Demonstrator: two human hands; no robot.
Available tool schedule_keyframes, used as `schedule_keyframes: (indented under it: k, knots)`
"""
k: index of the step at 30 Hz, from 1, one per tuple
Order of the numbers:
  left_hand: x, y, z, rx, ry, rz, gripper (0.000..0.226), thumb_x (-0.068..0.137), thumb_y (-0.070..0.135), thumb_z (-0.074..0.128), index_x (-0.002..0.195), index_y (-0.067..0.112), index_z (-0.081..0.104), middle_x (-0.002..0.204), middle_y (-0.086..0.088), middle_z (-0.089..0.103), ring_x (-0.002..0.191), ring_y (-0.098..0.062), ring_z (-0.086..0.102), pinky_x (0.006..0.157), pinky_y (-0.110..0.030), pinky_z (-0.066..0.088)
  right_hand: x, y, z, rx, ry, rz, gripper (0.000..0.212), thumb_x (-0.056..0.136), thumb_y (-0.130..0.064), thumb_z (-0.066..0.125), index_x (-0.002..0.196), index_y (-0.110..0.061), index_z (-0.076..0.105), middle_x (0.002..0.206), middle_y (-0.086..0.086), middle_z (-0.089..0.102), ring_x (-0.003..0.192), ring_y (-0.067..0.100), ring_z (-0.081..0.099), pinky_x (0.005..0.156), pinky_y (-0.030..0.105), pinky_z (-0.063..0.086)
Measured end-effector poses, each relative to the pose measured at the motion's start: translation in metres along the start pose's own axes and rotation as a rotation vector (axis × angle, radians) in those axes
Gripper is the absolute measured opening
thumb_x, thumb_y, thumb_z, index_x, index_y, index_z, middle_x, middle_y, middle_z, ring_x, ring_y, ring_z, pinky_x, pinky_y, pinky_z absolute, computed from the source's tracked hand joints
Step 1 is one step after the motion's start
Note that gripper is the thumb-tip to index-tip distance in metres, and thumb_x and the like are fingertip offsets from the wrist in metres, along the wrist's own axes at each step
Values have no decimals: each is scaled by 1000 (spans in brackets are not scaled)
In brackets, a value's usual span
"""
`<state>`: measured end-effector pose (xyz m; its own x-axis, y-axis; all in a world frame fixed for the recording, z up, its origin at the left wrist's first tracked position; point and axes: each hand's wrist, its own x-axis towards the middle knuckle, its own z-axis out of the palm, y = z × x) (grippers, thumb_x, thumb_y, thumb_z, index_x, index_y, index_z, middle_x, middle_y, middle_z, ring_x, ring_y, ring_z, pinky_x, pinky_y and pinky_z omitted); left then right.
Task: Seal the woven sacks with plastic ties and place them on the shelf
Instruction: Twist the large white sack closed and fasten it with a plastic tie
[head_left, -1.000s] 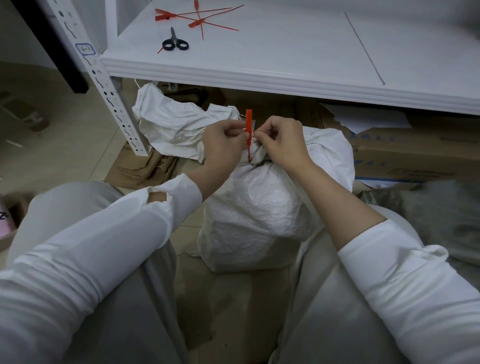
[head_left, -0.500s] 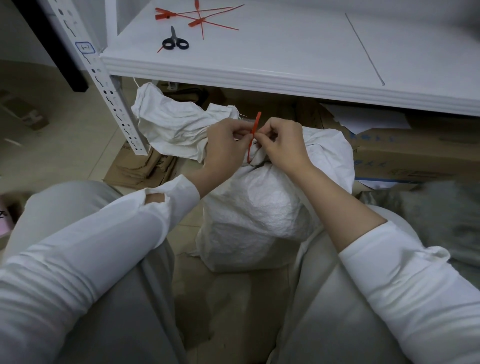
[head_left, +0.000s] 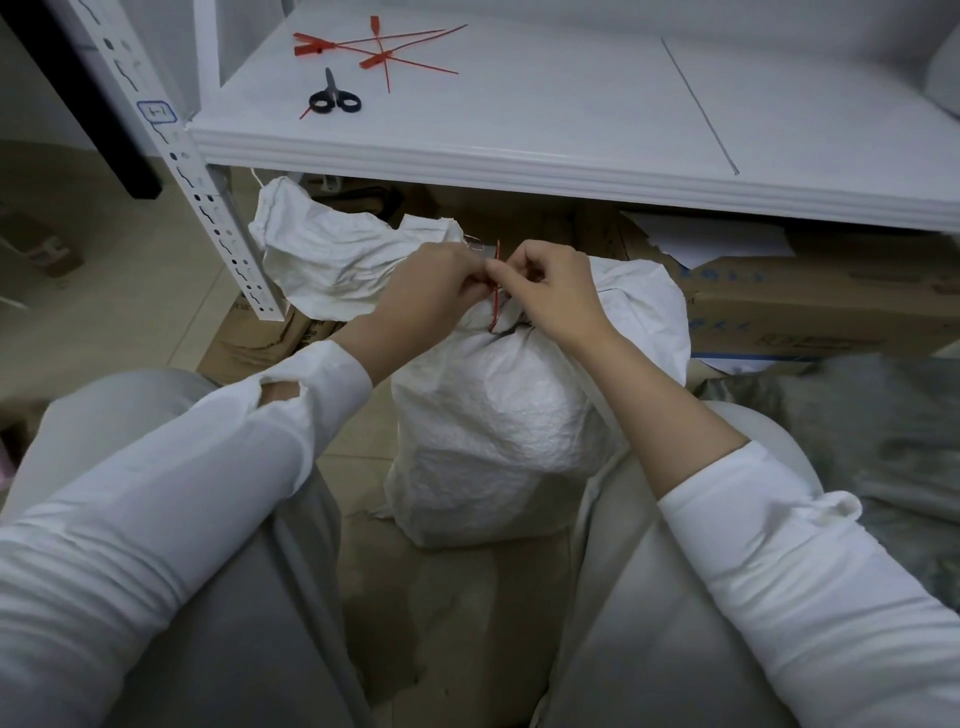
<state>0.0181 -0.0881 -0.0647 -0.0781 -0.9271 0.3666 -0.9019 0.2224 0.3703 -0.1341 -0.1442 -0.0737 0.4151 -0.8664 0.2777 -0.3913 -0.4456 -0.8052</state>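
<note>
A full white woven sack (head_left: 498, 431) stands on the floor between my knees, its mouth bunched at the top. A thin red plastic tie (head_left: 496, 301) runs around the gathered neck and sticks up between my hands. My left hand (head_left: 431, 291) and my right hand (head_left: 553, 288) both pinch the tie just above the neck, fingertips nearly meeting. A second white sack (head_left: 337, 260) lies crumpled behind, under the shelf. The white shelf (head_left: 519, 156) spans the top of the view.
On the shelf lie several spare red ties (head_left: 384, 49) and black-handled scissors (head_left: 333, 97). A perforated white shelf post (head_left: 208, 208) slants down at the left. A cardboard box (head_left: 810, 306) sits under the shelf at right, flattened cardboard beneath the sack, grey fabric (head_left: 857, 431) at right.
The tie's upright end has turned edge-on and looks thinner and shorter above my fingers. My hands have drawn closer together over the sack's neck.
</note>
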Motion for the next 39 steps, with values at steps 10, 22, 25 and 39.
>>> schedule_keyframes:
  k: [10, 22, 25, 39]
  knots:
    - [0, 5, -1, 176, -136, 102, 29, 101, 28, 43, 87, 14, 64, 82, -4, 62, 69, -16, 48, 61, -31, 31, -8, -2, -1, -196, 110, -80, 6, 82, -15, 68, 80, -14, 73, 86, -3, 66, 76, 4, 57, 72, 15, 43]
    - [5, 10, 22, -202, -86, -190, 39, 95, 17, 50, 57, 24, 46, 56, 5, 45, 55, -10, 42, 53, -23, 30, -4, -3, 7, -161, 171, 107, 16, 86, -15, 66, 76, -4, 71, 73, 7, 69, 71, 17, 65, 73, 37, 56]
    - [6, 10, 22, -275, -95, -232, 38, 94, 17, 51, 57, 23, 52, 60, -4, 56, 59, -15, 51, 58, -30, 40, -2, -2, 4, -160, 148, 106, 15, 86, -17, 66, 75, -7, 71, 72, 4, 68, 72, 14, 65, 74, 37, 56]
    - [-3, 10, 15, -193, -237, -146, 40, 98, 20, 44, 68, 0, 63, 70, -17, 63, 61, -26, 54, 62, -40, 44, -8, -6, -5, -250, 72, 25, 17, 81, -27, 70, 73, -12, 71, 70, 0, 69, 69, 16, 64, 70, 40, 55]
